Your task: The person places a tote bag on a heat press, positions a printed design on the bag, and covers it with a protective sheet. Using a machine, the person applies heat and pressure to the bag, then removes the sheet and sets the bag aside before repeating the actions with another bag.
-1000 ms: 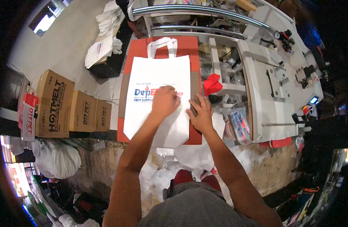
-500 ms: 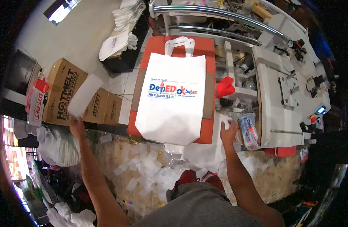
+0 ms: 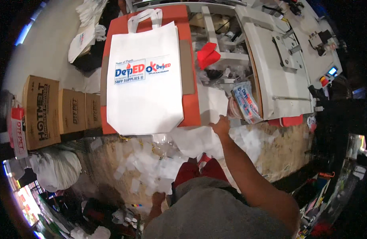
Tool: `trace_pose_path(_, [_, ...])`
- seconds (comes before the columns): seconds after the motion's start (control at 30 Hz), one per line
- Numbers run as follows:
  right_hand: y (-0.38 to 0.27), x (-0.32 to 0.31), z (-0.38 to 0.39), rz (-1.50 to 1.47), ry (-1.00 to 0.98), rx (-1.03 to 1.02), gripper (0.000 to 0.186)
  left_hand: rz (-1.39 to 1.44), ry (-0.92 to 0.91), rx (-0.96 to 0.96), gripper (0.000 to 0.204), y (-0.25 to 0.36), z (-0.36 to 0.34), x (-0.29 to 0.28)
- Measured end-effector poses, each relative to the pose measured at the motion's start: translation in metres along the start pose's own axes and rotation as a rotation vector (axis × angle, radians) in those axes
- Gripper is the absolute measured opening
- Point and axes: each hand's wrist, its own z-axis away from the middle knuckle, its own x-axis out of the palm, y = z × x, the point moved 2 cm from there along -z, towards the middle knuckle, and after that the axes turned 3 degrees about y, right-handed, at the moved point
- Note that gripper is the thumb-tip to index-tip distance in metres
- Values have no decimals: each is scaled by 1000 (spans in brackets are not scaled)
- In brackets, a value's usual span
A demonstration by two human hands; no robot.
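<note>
Two hands show. The right hand (image 3: 221, 126) has its fingers at the edge of one white sheet (image 3: 212, 102); whether they grip it, I cannot tell. The left hand (image 3: 158, 199) is low, many white scraps (image 3: 145, 166) beyond its fingers, their state unclear too. One white printed tote bag (image 3: 147, 103) lies on one red pad (image 3: 191, 111), left of the right fingers. One red cloth (image 3: 208, 55) sits beyond those; three cardboard boxes (image 3: 73, 110) stand well left.
</note>
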Motion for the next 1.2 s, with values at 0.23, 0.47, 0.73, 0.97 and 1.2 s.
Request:
trace_pose_path(0.23, [23, 22, -27, -211, -205, -82, 34, 356, 487, 159, 35, 3, -58, -115])
trace_pose_path(0.47, [17, -48, 7, -1287, -585, 206, 38, 1373, -3, -28, 60, 131, -54, -177])
trace_pose_path(0.73, [82, -203, 162, -1129, -534, 124, 53, 1517, 194, 517, 61, 211, 104, -301])
trace_pose_path(0.97, [-2, -309, 190, -993, -313, -61, 39, 829, 675, 691, 38, 162, 197, -399])
trace_pose_path(1.2, [-173, -473, 74, -753, 255, -502, 39, 718, 1263, 1059, 39, 165, 256, -635])
